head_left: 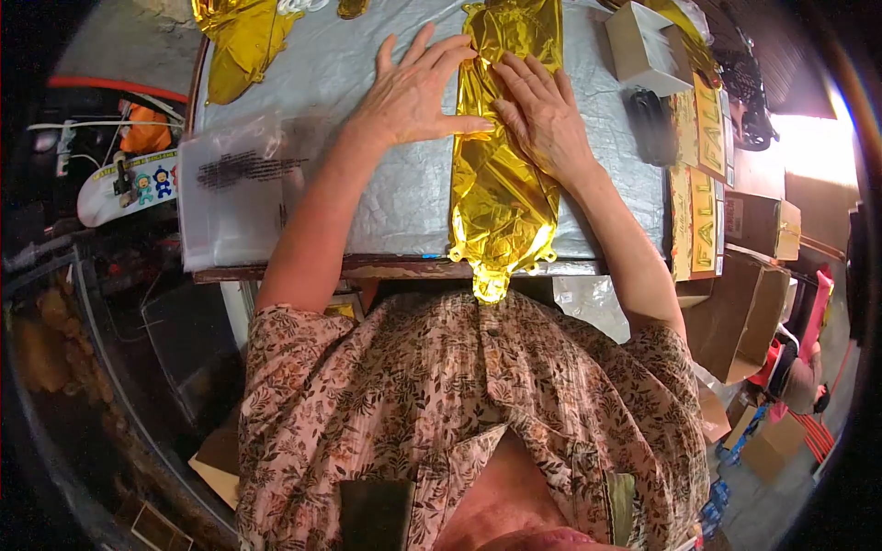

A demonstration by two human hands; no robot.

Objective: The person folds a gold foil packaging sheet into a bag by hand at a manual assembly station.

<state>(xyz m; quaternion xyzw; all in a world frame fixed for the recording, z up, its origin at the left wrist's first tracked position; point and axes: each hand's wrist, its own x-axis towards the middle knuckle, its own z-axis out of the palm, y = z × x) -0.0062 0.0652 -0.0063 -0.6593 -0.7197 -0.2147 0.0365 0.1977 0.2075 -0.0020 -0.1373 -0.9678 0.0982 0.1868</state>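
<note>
A flat, shiny gold foil piece (pixel 501 184) lies lengthwise on the grey-covered table (pixel 404 202), its small tabbed end hanging over the near edge. My left hand (pixel 413 92) is at its left side, fingers spread, with thumb and fingertips touching the foil. On the foil's right part rests my right hand (pixel 547 115), palm down with its fingers stretched out. Both hands are open. The foil's far end runs out of the top of the view.
Clear plastic bags (pixel 230 193) lie at the table's left, below another gold foil piece (pixel 243 55). At the right are a white box (pixel 643 50), a black object (pixel 650 124) and printed cartons (pixel 695 220). Another person (pixel 804 381) is at the far right.
</note>
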